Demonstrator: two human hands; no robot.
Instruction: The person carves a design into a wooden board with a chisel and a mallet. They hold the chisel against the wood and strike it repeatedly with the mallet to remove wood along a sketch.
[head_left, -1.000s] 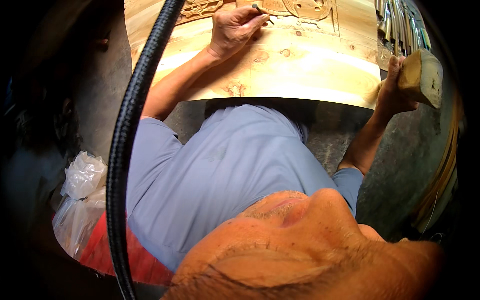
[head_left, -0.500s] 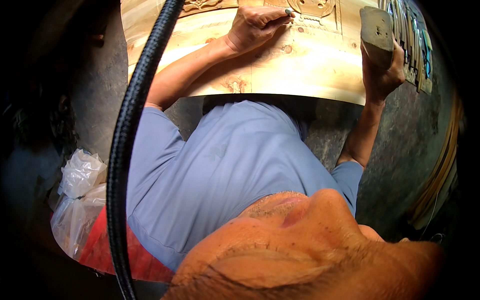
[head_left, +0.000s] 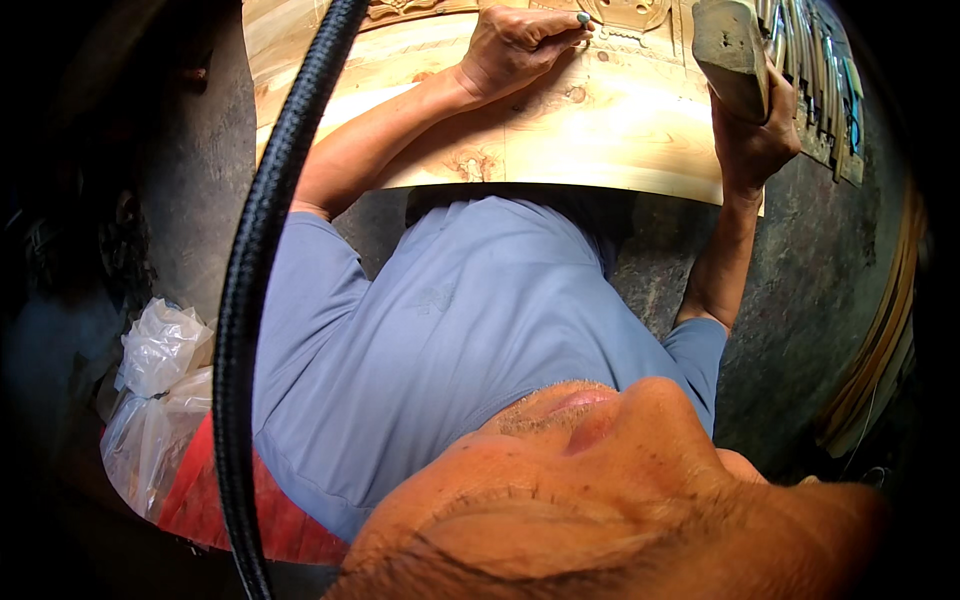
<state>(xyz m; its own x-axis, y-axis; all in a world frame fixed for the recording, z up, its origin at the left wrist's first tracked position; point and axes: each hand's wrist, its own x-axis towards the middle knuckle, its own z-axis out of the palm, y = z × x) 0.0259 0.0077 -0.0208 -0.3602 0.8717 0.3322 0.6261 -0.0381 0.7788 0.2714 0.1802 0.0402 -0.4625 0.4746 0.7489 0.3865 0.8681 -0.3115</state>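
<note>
My left hand (head_left: 515, 48) rests on the pale wooden board (head_left: 620, 130), its fingers closed around a carving chisel (head_left: 584, 18). Only the round, bluish-grey end of that chisel and a bit near the wood show; my fingers hide the rest. It stands beside carved relief (head_left: 630, 12) at the board's far side. Raised over the board's right part, my right hand (head_left: 757, 150) is wrapped around a worn wooden mallet (head_left: 730, 62). The mallet's blunt face is towards me, apart from the chisel, and its grip is hidden in my hand.
Several carving tools (head_left: 815, 70) lie in a row right of the board. A dark braided cable (head_left: 245, 280) crosses the view at left. A clear plastic bag (head_left: 160, 400) sits on something red (head_left: 215, 500) at lower left. Long strips (head_left: 885, 330) lie at far right.
My right hand has brought the mallet leftward and slightly away from me, towards the chisel. My left hand has shifted only slightly, still gripping the chisel.
</note>
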